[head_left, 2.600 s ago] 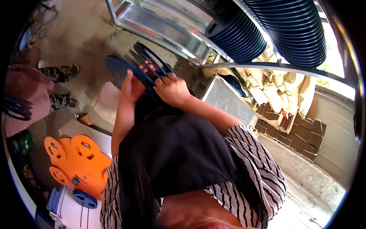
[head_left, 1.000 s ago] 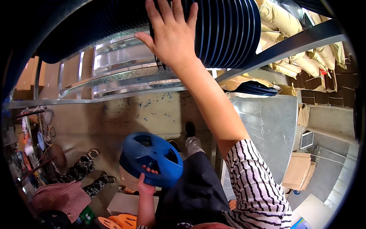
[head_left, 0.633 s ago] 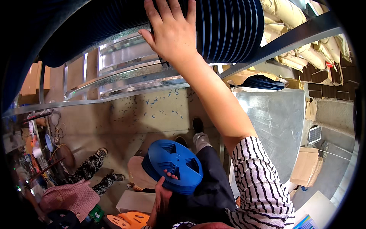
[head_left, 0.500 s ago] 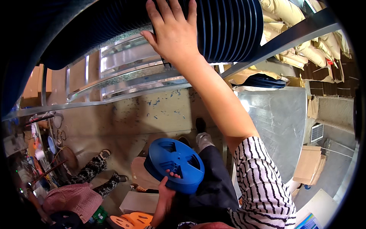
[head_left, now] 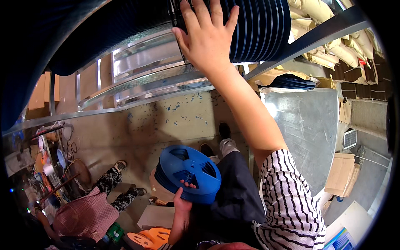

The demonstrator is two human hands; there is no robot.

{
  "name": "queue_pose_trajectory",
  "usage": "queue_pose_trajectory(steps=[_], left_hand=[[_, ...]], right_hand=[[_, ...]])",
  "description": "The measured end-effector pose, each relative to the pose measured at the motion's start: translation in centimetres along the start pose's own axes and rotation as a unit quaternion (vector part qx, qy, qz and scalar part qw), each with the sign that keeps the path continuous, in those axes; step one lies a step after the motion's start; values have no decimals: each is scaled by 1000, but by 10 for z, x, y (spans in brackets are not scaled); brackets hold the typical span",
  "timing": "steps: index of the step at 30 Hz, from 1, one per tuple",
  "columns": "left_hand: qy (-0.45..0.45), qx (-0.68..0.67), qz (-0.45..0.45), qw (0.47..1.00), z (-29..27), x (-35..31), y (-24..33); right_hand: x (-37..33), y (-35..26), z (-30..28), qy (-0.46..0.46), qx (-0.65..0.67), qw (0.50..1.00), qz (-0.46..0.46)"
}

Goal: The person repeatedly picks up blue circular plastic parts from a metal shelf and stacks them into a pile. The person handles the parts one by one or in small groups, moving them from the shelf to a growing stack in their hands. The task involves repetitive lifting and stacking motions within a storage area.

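A stack of bright blue plastic reels with wedge-shaped openings is in my left hand. Its fingers hook through an opening in the top reel, the thumb outside the rim. My right hand reaches far forward with fingers spread, its palm over a long row of dark blue reels standing on edge. Black reel edges show just left of that hand. The fingertips lie at the picture's upper edge, so their contact is partly hidden. The row rests on a metal rack.
Another person in a pink checked top is at the lower left, near a cluttered bench. Orange reels and a white box lie near my left forearm. A grey tabletop stands to the right, with paper sacks beyond.
My right hand has shifted right along the row, and more black reel edges show at its left. The blue stack stays in my left hand. The view has moved slightly.
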State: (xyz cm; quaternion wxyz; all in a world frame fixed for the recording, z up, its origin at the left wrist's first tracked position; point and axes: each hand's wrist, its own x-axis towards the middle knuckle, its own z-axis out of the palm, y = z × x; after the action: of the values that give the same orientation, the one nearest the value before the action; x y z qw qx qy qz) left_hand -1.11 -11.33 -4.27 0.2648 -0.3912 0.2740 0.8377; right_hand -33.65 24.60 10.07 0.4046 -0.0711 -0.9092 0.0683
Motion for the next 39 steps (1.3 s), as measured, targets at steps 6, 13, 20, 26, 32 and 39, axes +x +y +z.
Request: queue_pose_trajectory(steps=[6,13,20,26,32,39], left_hand=[[8,-8,0,1000,-3,0,0],[-20,-31,-22,999,-2,-3,-2],[-28,-38,-14,999,6,-12,0],[-40,-31,-4,999,11,-14,8],[-1,-49,-2,999,8,-21,20],[-50,15,6,999,28,6,46]], right_hand=[[11,1,-1,22,18,999,-15],[16,-5,3,19,-1,1000,10],[42,-17,14,-19,-67,993,93],[47,-6,12,11,-93,992,84],[-37,-26,-101,-25,163,965,202],[-225,59,-242,-35,440,622,647]])
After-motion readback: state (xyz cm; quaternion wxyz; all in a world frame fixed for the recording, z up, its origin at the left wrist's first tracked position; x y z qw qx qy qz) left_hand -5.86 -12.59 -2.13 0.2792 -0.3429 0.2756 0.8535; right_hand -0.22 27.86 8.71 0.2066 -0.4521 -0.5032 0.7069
